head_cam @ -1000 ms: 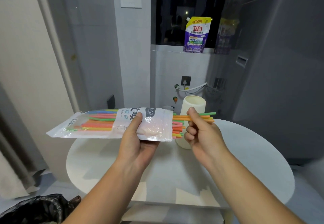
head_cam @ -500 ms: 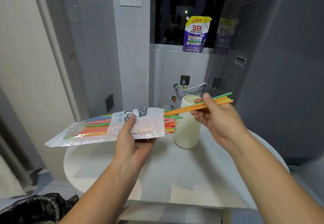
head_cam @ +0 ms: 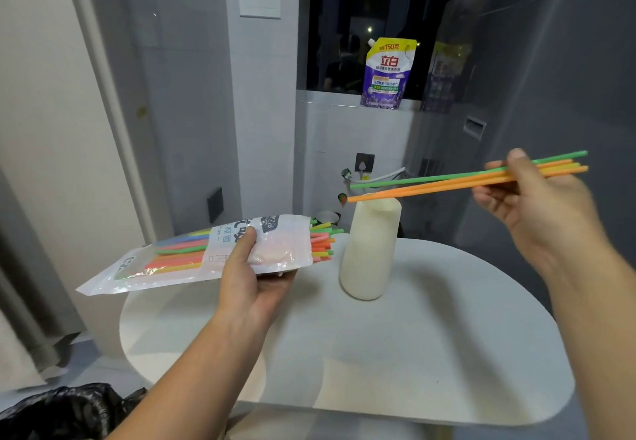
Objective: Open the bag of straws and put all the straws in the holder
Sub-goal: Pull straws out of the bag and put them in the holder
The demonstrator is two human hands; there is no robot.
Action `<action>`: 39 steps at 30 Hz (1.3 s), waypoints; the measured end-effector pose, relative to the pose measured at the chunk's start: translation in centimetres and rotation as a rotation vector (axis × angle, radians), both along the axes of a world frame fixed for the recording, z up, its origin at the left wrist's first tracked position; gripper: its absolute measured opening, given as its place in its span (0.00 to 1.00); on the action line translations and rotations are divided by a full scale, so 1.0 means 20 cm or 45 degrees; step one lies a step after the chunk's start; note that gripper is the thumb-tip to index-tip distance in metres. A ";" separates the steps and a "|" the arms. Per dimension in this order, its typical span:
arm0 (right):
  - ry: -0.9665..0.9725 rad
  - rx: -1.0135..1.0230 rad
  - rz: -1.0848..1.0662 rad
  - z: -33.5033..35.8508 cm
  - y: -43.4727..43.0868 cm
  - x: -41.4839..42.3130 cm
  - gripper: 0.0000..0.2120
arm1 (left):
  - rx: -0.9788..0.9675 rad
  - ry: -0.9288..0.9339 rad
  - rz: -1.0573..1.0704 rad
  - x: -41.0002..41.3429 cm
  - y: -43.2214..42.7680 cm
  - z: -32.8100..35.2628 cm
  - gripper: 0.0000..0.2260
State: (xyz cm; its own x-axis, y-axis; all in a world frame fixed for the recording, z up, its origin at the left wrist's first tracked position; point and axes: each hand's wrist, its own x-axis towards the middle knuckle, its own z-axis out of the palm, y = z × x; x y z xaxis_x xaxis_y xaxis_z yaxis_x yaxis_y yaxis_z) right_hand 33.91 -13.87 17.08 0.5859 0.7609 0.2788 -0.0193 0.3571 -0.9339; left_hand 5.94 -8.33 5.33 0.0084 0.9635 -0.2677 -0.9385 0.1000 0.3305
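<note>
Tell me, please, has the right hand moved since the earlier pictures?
Yes. The right hand, pinching straws, has gone rightward and up, from in front of the holder to right of it.

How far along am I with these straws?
Done: the clear plastic bag is open. In hand: your right hand pinches several green and orange straws over the tall cream holder. To do: none show in it; most sit in the bag your left hand holds.

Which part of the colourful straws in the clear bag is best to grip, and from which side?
Pinch the coloured plastic straws by the ends sticking out of the clear plastic bag, coming from the right along their length. The left hand holds the bag nearly level, open mouth toward the cream holder, so they should slide straight out.
</note>
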 end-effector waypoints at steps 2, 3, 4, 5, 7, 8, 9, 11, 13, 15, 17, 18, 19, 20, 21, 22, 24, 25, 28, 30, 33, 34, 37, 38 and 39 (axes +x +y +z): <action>-0.051 0.025 -0.071 0.00 0.00 0.00 0.14 | 0.000 0.013 -0.020 0.02 -0.01 0.00 0.17; -0.082 0.031 -0.109 0.01 0.00 0.00 0.14 | -0.003 0.020 -0.030 0.04 -0.01 0.00 0.17; -0.111 0.035 -0.144 0.01 0.01 0.00 0.15 | -0.003 0.024 -0.041 0.05 -0.02 -0.01 0.17; -0.139 0.033 -0.174 0.01 0.01 0.00 0.15 | 0.003 0.026 -0.058 0.06 -0.02 -0.01 0.16; -0.181 0.018 -0.211 -0.01 0.02 0.00 0.15 | 0.016 0.030 -0.092 0.08 -0.04 -0.01 0.15; -0.200 0.007 -0.225 -0.01 0.02 -0.01 0.15 | 0.019 0.033 -0.104 0.09 -0.04 -0.02 0.14; -0.223 -0.002 -0.240 -0.02 0.02 -0.01 0.15 | 0.021 0.033 -0.112 0.11 -0.04 -0.02 0.13; -0.275 -0.018 -0.273 -0.02 0.03 -0.03 0.15 | 0.022 0.033 -0.127 0.12 -0.05 -0.02 0.12; -0.330 -0.035 -0.292 -0.02 0.04 -0.03 0.15 | 0.024 0.043 -0.147 0.14 -0.05 -0.02 0.11; -0.384 -0.072 -0.289 -0.02 0.06 -0.04 0.15 | 0.022 0.056 -0.161 0.16 -0.06 -0.03 0.11; -0.438 -0.125 -0.260 -0.02 0.09 -0.05 0.15 | 0.025 0.068 -0.174 0.17 -0.07 -0.04 0.11; -0.466 -0.149 -0.239 -0.02 0.11 -0.05 0.16 | 0.026 0.070 -0.177 0.17 -0.07 -0.04 0.12; -0.497 -0.170 -0.221 -0.02 0.13 -0.06 0.16 | 0.027 0.069 -0.177 0.17 -0.07 -0.04 0.13; -0.533 -0.187 -0.208 -0.01 0.15 -0.07 0.17 | 0.026 0.068 -0.175 0.17 -0.07 -0.04 0.15; -0.573 -0.199 -0.202 -0.01 0.17 -0.08 0.17 | 0.027 0.066 -0.172 0.18 -0.07 -0.04 0.16; -0.611 -0.208 -0.201 0.00 0.18 -0.09 0.18 | 0.031 0.066 -0.172 0.18 -0.07 -0.04 0.17; -0.653 -0.216 -0.200 0.01 0.20 -0.10 0.18 | 0.040 0.071 -0.176 0.18 -0.07 -0.05 0.18; -0.660 -0.217 -0.199 0.02 0.20 -0.10 0.18 | 0.043 0.073 -0.175 0.19 -0.07 -0.05 0.18; -0.666 -0.242 -0.177 0.03 0.20 -0.10 0.17 | 0.049 0.073 -0.174 0.18 -0.06 -0.05 0.19; -0.686 -0.259 -0.161 0.03 0.21 -0.11 0.16 | 0.052 0.074 -0.178 0.18 -0.06 -0.05 0.19; -0.749 -0.309 -0.109 0.04 0.27 -0.13 0.16 | 0.052 0.078 -0.180 0.18 -0.06 -0.05 0.19; -0.776 -0.332 -0.089 0.04 0.30 -0.15 0.17 | 0.054 0.079 -0.183 0.18 -0.06 -0.05 0.19; -0.818 -0.382 -0.041 0.04 0.39 -0.19 0.19 | 0.062 0.077 -0.186 0.18 -0.06 -0.04 0.18; -0.832 -0.399 -0.027 0.03 0.42 -0.20 0.20 | 0.066 0.075 -0.184 0.18 -0.07 -0.04 0.17; -0.849 -0.428 -0.004 0.02 0.43 -0.21 0.22 | 0.069 0.074 -0.183 0.18 -0.07 -0.04 0.16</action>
State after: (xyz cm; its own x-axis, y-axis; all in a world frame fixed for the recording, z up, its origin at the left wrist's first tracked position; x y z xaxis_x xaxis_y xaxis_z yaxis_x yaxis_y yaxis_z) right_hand 29.64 -5.22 17.53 0.3765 0.8662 0.3287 0.5898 0.0495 -0.8060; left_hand 9.45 -9.71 4.55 0.1333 0.9665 -0.2191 -0.8951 0.2123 0.3921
